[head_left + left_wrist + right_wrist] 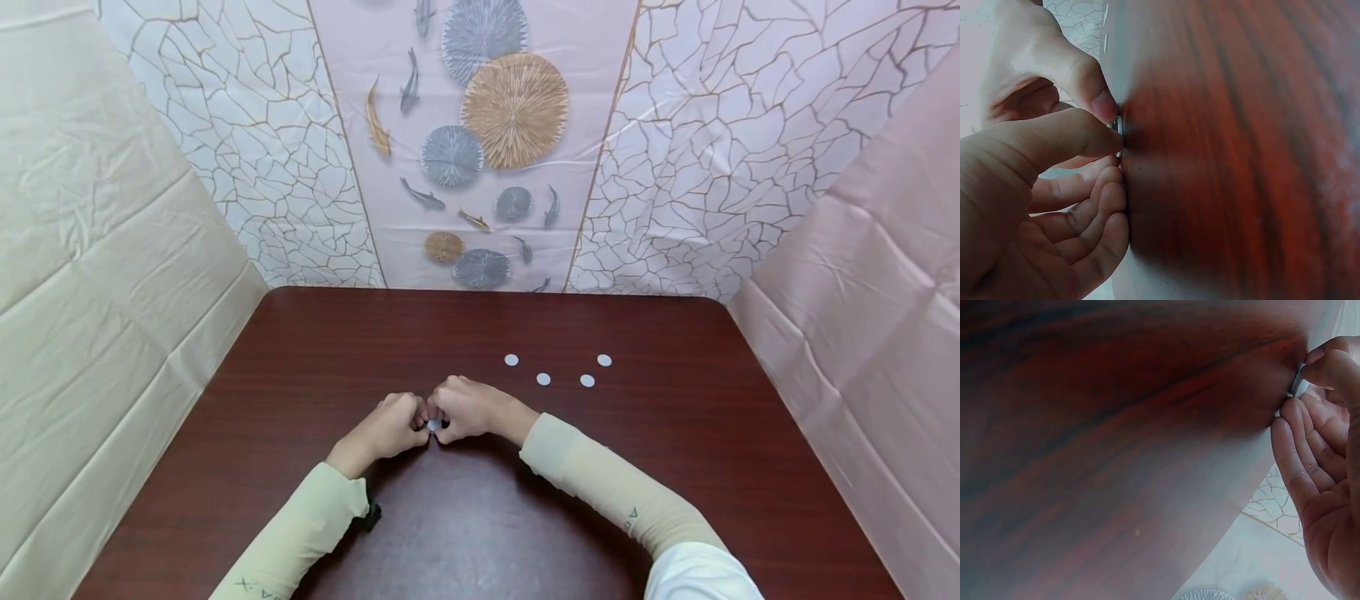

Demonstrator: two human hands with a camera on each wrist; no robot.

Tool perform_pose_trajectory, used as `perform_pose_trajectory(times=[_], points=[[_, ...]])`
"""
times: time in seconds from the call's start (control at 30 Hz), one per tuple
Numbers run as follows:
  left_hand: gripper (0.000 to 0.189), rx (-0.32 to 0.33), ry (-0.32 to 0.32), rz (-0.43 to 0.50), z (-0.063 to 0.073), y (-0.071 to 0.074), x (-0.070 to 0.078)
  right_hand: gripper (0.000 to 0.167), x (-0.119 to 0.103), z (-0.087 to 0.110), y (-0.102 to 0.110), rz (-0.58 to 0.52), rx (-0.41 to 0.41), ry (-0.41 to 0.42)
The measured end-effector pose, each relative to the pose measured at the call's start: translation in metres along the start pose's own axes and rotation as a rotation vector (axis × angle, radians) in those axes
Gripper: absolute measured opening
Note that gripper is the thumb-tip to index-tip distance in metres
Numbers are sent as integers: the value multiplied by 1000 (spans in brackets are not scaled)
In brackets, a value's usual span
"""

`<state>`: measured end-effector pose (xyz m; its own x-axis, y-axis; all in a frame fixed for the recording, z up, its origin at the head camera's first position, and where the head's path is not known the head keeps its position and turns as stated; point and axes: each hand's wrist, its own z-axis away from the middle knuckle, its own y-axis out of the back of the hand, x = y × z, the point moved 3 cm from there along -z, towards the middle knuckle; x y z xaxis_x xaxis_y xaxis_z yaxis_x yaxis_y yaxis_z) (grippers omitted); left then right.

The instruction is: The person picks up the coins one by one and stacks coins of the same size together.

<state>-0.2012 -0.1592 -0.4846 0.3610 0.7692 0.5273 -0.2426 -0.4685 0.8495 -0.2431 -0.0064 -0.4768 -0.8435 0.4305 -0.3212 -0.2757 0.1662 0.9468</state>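
Note:
A small white disc is between the two hands near the middle of the brown table. The left hand pinches it from the left side, its thumb nearest the viewer. From the other side the right hand grips the disc with thumb and curled fingers. In the left wrist view the thumbs of the left hand and right hand nearly meet at the disc, of which only a thin edge shows. Low at the tabletop, the right hand appears in its own wrist view beside the disc's pale edge.
Several more white discs lie loose on the table, right of and beyond the hands, among them one nearest the hands and one at the far right. Patterned cloth hangs behind the table, with plain cloth on both sides.

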Motion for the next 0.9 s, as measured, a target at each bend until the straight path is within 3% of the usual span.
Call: perform_pose_trajectory(times=[0.17, 0.9], points=[[9, -10, 22, 15, 1, 0, 0, 11, -1, 1, 0, -5, 9, -7], [10, 15, -6, 20, 3, -1, -2, 15, 1, 3, -1, -42, 1, -21]])
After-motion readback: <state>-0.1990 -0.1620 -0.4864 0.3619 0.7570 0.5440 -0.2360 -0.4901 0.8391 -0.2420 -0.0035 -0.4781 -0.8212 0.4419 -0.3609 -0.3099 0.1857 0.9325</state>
